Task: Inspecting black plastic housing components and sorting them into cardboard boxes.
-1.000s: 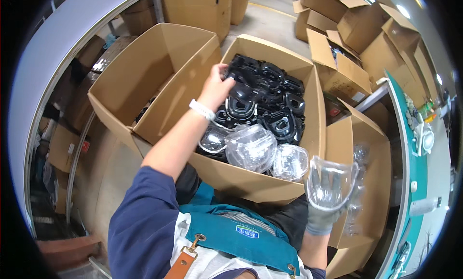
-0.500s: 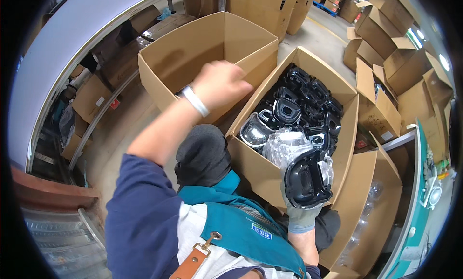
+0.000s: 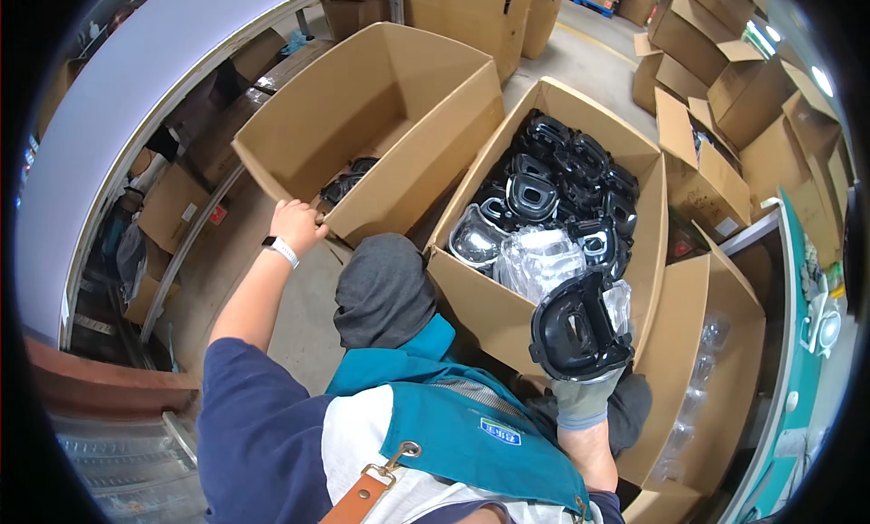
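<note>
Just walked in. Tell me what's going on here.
The person's gloved right hand holds up a black plastic shell by the near edge of the middle carton. That carton holds more black parts, with clear plastic pieces at the near end. The bare left hand is at the near corner of the left carton, which has a few dark parts inside.

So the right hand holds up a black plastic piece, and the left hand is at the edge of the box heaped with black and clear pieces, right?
Not quite: the head view shows the left hand at the near corner of the other cardboard box, further left. The right hand does hold up a black plastic piece.
</note>
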`<action>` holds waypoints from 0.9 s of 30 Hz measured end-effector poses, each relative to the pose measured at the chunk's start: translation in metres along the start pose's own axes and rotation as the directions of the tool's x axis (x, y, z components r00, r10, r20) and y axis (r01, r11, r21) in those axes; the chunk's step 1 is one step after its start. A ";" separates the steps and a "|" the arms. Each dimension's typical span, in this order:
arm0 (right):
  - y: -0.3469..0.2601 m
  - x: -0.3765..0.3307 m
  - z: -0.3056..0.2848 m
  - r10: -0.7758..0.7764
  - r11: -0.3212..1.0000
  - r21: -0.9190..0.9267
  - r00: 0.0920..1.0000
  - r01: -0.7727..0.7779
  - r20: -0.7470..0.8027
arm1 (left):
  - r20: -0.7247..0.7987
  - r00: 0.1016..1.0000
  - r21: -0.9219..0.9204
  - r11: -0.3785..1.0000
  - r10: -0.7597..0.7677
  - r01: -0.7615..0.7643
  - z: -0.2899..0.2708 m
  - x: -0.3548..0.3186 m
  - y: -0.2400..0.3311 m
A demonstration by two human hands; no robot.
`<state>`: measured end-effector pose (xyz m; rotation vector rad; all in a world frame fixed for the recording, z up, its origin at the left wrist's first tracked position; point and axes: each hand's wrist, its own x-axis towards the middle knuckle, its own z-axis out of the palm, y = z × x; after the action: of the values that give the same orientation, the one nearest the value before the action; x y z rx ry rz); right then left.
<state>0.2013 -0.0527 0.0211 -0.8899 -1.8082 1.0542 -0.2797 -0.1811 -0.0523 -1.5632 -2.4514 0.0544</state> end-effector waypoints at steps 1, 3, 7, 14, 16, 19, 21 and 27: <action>0.000 0.000 -0.003 0.008 1.000 0.001 1.000 -0.008 -0.001 | 0.016 1.000 0.018 0.999 -0.027 0.026 -0.007 -0.013 0.002; -0.003 0.004 -0.006 -0.134 0.945 -0.293 0.989 0.145 0.057 | -0.002 1.000 0.029 0.999 -0.023 0.023 -0.013 -0.029 0.005; -0.005 0.005 0.000 -0.100 0.962 -0.253 0.995 0.103 0.028 | -0.030 0.998 -0.011 0.998 -0.059 0.058 -0.015 -0.041 0.011; -0.007 0.009 0.022 -0.013 0.998 0.070 1.000 0.012 0.007 | -0.142 0.989 -0.116 0.993 -0.034 0.017 -0.004 -0.037 -0.009; -0.004 0.014 0.016 -0.077 0.988 -0.123 0.991 0.091 0.109 | -0.095 0.995 -0.149 0.989 -0.031 0.017 -0.002 -0.038 -0.019; -0.001 0.022 0.017 -0.140 0.884 -0.417 0.972 0.209 0.190 | 0.065 0.996 -0.177 0.983 0.059 -0.047 -0.012 -0.042 -0.027; -0.003 0.028 0.023 0.271 0.721 0.648 0.961 -0.245 0.062 | 0.075 0.997 -0.177 0.984 0.013 0.000 -0.019 -0.055 -0.042; 0.022 0.033 0.008 0.195 0.645 0.739 0.977 -0.193 0.086 | 0.386 0.922 -0.274 0.959 0.039 0.074 -0.060 -0.093 -0.057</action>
<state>0.1845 -0.0175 0.0092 -0.5565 -1.0841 1.7559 -0.2798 -0.2943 -0.0018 -1.7941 -2.8880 0.0094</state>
